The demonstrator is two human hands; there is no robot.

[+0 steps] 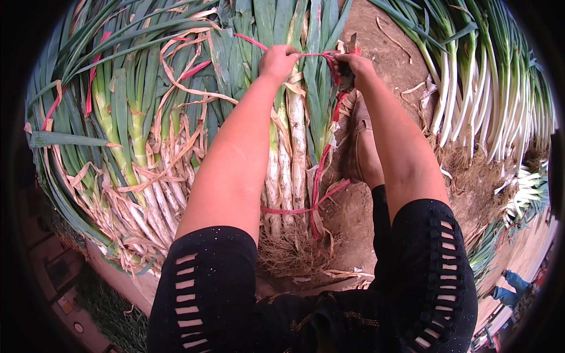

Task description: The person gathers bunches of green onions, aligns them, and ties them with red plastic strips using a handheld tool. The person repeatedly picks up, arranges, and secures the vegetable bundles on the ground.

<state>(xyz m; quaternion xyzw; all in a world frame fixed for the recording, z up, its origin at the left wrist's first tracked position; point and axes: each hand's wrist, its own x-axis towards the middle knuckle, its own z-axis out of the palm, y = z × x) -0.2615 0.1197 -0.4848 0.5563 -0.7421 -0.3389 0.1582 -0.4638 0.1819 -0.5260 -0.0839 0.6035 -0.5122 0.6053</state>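
A bundle of long green onions [285,176] lies before me, roots toward me and green leaves pointing away. Around its lower end runs a red plastic tie [287,210]. Over the leaves, my left hand [279,61] pinches a red plastic strip [311,54], one end of which sticks out to its left. The strip stretches taut to my right hand [356,66], whose fingers grip it beside a knot-like tangle. A dark, blade-like tool [352,40] shows at the right hand, partly hidden by it; its exact kind is unclear.
More green onions [150,176] with dry leaves and red strips are heaped at left. Cleaner onions with white stalks [485,97] lie at right. Between them are bare soil [384,57] and my shoe [359,137]. A person's blue-clad legs [512,287] appear at the lower right.
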